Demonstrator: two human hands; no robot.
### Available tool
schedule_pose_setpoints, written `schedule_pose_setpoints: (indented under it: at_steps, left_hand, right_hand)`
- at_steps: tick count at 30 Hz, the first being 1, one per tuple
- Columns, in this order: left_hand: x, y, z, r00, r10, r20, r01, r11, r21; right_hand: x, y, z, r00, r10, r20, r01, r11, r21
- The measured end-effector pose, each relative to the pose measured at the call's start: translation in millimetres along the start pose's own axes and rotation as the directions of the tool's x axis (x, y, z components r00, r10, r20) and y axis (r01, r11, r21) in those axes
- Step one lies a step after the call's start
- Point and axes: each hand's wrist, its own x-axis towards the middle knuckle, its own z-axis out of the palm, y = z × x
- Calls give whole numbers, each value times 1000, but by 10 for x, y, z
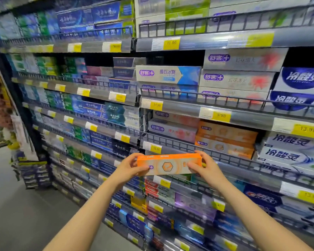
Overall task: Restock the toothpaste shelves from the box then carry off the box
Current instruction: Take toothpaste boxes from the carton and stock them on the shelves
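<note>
Head view: both hands up in front of the toothpaste shelves, holding one orange toothpaste carton (169,164) level, long side horizontal, printed face toward the camera. Left hand (130,168) grip clamped on the carton's left end, fingers curled over the top edge, thumb on the front face. Right hand (204,167) grip clamped on the right end, same way, fingers wrapped over the top and thumb on the front. Carton is off the shelf, in the air, just in front of the wire rail (179,144) of the shelf that carries matching stacked orange cartons (225,139), which sit up and to the right of it. Yellow price tag (155,148) reading 12.90 just above the held carton's left part. White and purple cartons (170,130) sit left of the orange stack on that shelf. More toothpaste rows fill the shelves above, below and left. Grey floor (16,205) lower left.
</note>
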Motion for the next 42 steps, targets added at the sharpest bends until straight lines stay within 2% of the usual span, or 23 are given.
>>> schedule_pose_setpoints:
  at_steps: [2, 4, 6, 7, 8, 10, 12, 13, 15, 17, 19, 22, 25, 30, 33, 38, 42]
  left_hand:
    - [140, 26, -13, 998, 23, 66, -25, 999, 32]
    - [272, 91, 21, 988, 45, 146, -50, 998, 28]
    - [396, 164, 93, 974, 67, 217, -76, 997, 34]
    - [461, 198, 137, 965, 82, 247, -97, 994, 50]
    - [524, 221, 182, 956, 95, 276, -115, 992, 59]
    - [635, 250, 281, 939, 117, 325, -146, 987, 65]
    - [739, 254, 380, 923, 162, 348, -207, 974, 94]
    - [796, 256, 430, 917, 205, 342, -265, 954, 138]
    - [932, 276, 513, 902, 302, 310, -389, 879, 275]
    - [1096, 305, 570, 877, 387, 285, -479, 760, 440]
    - [1277, 286, 625, 859, 412, 303, -509, 632, 584]
    - [1423, 165, 744, 850, 362, 383, -516, 428, 742]
    - [1463, 65, 813, 831, 426, 356, -523, 384, 761]
    - [1453, 114, 841, 845, 435, 312, -499, 429, 753]
    - [1421, 191, 963, 876, 374, 305, -466, 491, 736]
    - [1376, 258, 1165, 866, 380, 325, -494, 547, 676]
    - [1368, 233, 1197, 868, 399, 296, -482, 535, 694]
  right_hand:
    - [-11, -21, -28, 972, -205, -116, 160, 936, -315]
    - [-14, -96, -14, 910, -410, -52, 313, 766, -561]
    - [5, -204, 27, 896, -435, 85, 359, 600, -715]
    - [8, -248, 42, 910, -394, 129, 348, 560, -752]
    - [9, -272, 43, 930, -338, 145, 325, 569, -756]
    - [-12, -277, 3, 949, -291, 122, 293, 668, -684]
    - [-66, -254, -68, 943, -324, 76, 293, 701, -650]
    - [-83, -244, -129, 931, -362, 46, 295, 676, -675]
    - [-70, -235, -276, 890, -455, 6, 279, 536, -797]
    - [-18, -258, -427, 853, -521, -30, 221, 411, -884]
    - [54, -293, -553, 834, -550, -37, 191, 351, -916]
    - [188, -313, -670, 829, -559, -12, 194, 307, -932]
    - [299, -259, -681, 858, -513, -17, 164, 306, -938]
    - [436, -114, -686, 944, -326, -57, 69, 360, -930]
    - [427, -27, -714, 968, -240, -71, 26, 379, -925]
    - [395, 115, -699, 964, -241, -115, 6, 451, -893]
    - [359, 210, -666, 942, -294, -160, 22, 532, -846]
